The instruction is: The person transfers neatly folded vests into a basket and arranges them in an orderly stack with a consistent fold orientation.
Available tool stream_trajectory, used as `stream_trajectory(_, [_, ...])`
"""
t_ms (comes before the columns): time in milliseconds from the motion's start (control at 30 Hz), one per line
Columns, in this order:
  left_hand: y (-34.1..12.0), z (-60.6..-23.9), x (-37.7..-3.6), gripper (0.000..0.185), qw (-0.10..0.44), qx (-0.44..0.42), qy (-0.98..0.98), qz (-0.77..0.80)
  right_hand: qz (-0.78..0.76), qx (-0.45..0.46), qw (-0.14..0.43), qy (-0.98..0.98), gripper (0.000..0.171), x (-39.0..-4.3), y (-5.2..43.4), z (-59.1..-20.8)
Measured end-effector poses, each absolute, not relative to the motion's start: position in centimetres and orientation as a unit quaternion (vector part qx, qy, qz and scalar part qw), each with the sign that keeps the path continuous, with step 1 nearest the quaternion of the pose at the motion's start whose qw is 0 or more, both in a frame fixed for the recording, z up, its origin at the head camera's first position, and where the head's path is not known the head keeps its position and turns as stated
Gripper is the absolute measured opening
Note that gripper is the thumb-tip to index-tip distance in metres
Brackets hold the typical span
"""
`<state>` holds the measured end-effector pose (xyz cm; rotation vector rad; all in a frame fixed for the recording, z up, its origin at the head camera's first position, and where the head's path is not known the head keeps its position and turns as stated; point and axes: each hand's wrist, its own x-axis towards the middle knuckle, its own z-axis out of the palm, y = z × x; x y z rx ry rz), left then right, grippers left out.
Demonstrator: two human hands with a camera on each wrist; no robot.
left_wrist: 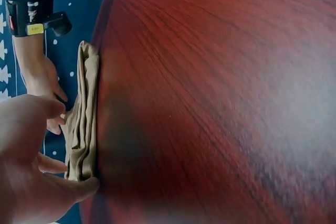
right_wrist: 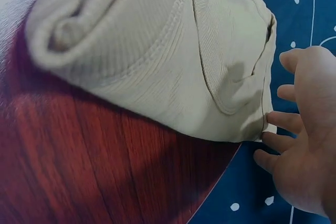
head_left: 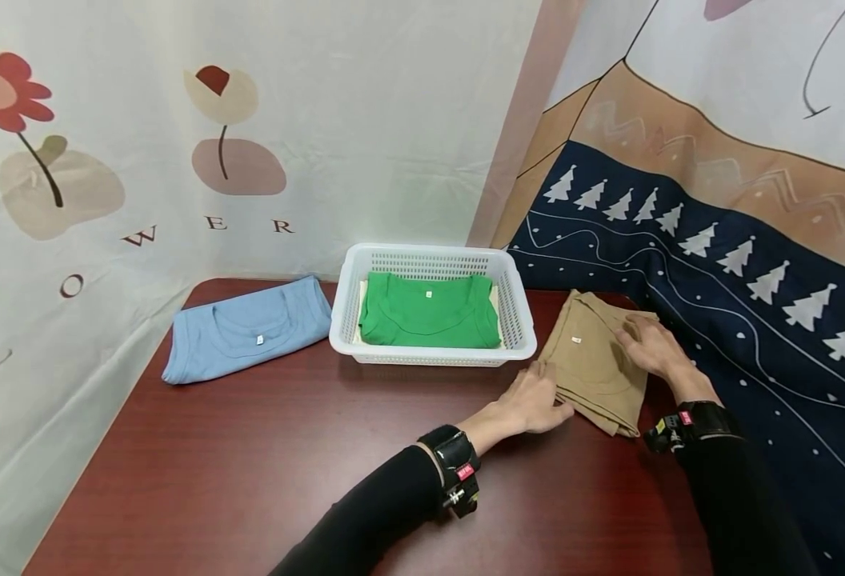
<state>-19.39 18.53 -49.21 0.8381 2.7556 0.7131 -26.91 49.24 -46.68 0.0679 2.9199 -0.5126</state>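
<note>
A folded tan shirt (head_left: 595,364) with a small white label lies at the table's right end. My left hand (head_left: 530,400) is at its left edge; in the left wrist view, fingertips touch the end of the stacked folds and the thumb is apart from the fingers. My right hand (head_left: 651,348) is at the opposite edge, fingers spread with the tips at the cloth, as the right wrist view shows. A folded green shirt (head_left: 428,316) lies in a white plastic basket (head_left: 422,357) over cream cloth. A folded light blue shirt (head_left: 250,328) lies left of the basket.
The dark red wooden table (head_left: 271,456) reaches back to a pale printed curtain (head_left: 365,120). A navy cloth with white trees (head_left: 725,320) hangs along the right side, close behind my right hand.
</note>
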Motion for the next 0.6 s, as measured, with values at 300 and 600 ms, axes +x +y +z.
stream_trajectory(300, [21.3,-54.8,-22.8,0.039,0.031,0.204,0.921,0.331,-0.168,0.039,0.074,0.982,0.073,-27.8,49.5,-46.9])
stream_trajectory(600, [21.3,-55.1,-23.6,0.043,0.062,0.13,0.898,0.415,-0.157,0.047,0.071,0.984,0.072,-28.4,49.5,-46.7])
